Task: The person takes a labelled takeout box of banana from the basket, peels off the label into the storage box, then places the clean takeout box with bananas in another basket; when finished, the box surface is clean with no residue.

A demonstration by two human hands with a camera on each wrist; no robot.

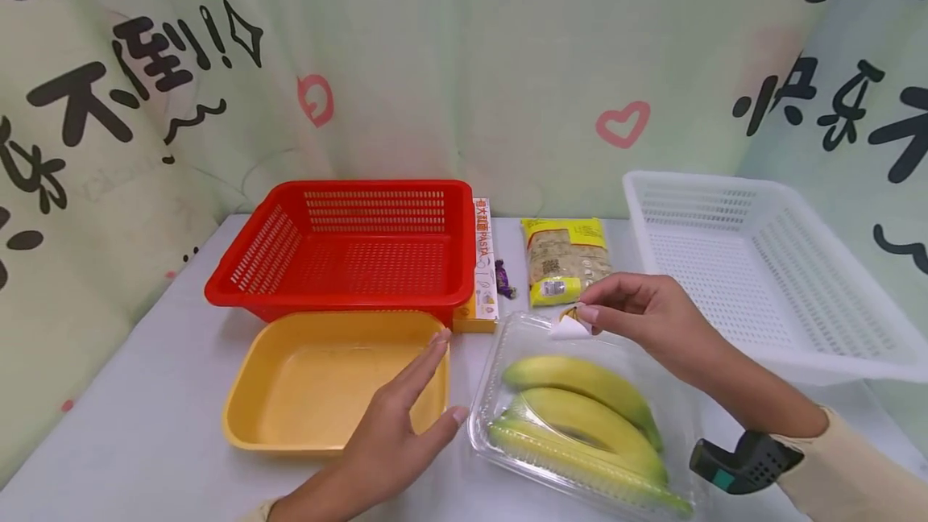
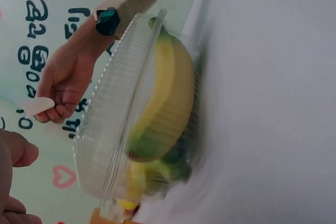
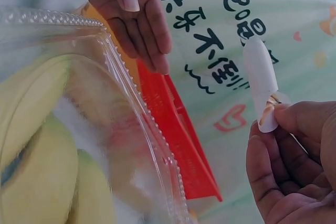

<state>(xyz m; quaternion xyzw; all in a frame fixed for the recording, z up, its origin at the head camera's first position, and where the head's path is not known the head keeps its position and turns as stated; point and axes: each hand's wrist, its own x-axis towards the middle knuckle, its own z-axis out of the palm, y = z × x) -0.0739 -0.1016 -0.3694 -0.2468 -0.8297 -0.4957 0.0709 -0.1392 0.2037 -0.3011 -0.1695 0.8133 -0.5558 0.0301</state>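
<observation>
On the bench point(image 1: 145, 393), well left of my left grip, I see the red basket point(image 1: 348, 248) at the back and the yellow tray point(image 1: 319, 381) in front of it. My left hand point(image 1: 395, 425) hovers over the tray's right edge with straight, relaxed fingers, holding nothing, its thumb just beside the clear banana box point(image 1: 580, 417). That box lies between my two grips, with green-yellow bananas point(image 1: 587, 417) inside. Just above its far edge, my right hand point(image 1: 645, 316) pinches a small white sticker point(image 1: 569, 327) between thumb and fingertips. Behind that grip lie a pasta box point(image 1: 484, 264), a purple candy point(image 1: 503, 280) and a yellow packet point(image 1: 565, 260). Right of it stands the white basket point(image 1: 768, 264).
</observation>
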